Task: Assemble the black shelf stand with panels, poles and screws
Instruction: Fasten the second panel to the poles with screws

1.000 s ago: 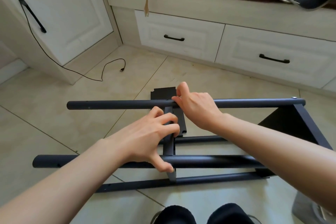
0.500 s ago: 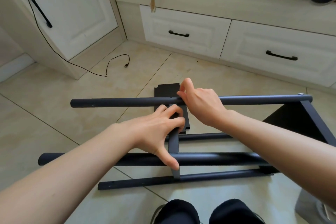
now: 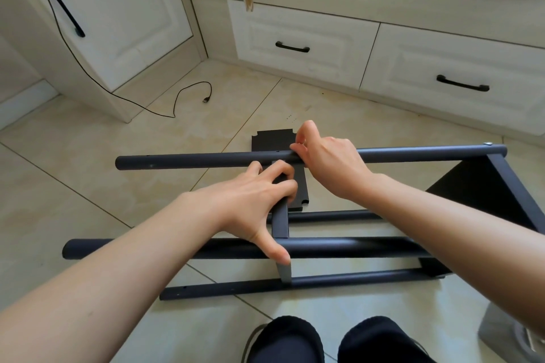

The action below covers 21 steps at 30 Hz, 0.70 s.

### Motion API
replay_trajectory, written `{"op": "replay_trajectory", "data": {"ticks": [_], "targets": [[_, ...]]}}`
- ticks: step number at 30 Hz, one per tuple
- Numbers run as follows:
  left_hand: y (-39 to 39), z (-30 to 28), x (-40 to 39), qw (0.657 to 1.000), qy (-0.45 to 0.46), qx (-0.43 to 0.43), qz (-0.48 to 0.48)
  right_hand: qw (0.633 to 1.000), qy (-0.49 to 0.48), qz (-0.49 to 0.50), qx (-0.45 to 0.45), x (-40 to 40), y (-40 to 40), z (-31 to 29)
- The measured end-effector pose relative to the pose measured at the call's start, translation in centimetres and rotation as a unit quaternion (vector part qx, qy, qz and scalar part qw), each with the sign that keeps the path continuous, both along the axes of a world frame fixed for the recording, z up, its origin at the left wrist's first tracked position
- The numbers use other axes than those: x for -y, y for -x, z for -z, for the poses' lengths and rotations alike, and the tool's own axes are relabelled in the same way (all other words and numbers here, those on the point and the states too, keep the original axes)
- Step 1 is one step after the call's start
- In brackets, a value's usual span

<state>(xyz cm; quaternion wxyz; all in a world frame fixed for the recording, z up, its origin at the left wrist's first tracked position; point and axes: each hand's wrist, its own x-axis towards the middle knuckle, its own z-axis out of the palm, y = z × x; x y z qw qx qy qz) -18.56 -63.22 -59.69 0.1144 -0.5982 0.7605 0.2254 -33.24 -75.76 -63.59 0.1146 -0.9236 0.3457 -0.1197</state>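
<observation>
Barely shifting from a second ago — left hand [image 3: 253, 203] still curling round the edge of the middle panel [image 3: 280, 219], thumb pressing the near pole [image 3: 339, 247], suggesting alignment still going on. Right hand [image 3: 327, 162] pinching at the far pole [image 3: 206, 158], probably seating a screw — too small to tell; shelf stand [image 3: 498, 186] lying sideways on the floor [image 3: 88, 186], directly under both hands.
</observation>
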Motion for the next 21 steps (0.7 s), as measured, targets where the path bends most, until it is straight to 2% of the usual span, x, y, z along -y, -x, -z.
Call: {"op": "replay_trajectory", "data": {"ticks": [6, 11, 14, 16, 19, 21], "targets": [[-0.4, 0.4, -1.4, 0.997, -0.003, -0.065, -0.049, 0.997, -0.075, -0.006, 0.032, 0.2, 0.5, -0.6], [-0.5, 1.4, -3.3, 0.993, 0.063, -0.074, -0.059, 0.969, -0.196, -0.008, 0.151, -0.3, 1.7, -1.1], [-0.7, 1.9, -4.1, 0.988, 0.089, -0.103, -0.068, 0.958, -0.191, -0.002, 0.215, -1.4, 3.3, -1.2], [-0.6, 2.0, -4.5, 0.986, 0.106, -0.11, -0.067, 0.95, -0.219, 0.0, 0.222, -2.3, 4.5, -1.3], [-0.5, 2.2, -4.7, 0.983, 0.132, -0.112, -0.061, 0.905, -0.38, -0.004, 0.193, -3.4, 5.8, -1.5], [-0.5, 2.4, -4.7, 0.981, 0.142, -0.117, -0.064, 0.843, -0.508, 0.026, 0.173, -3.7, 6.2, -1.4]]}}
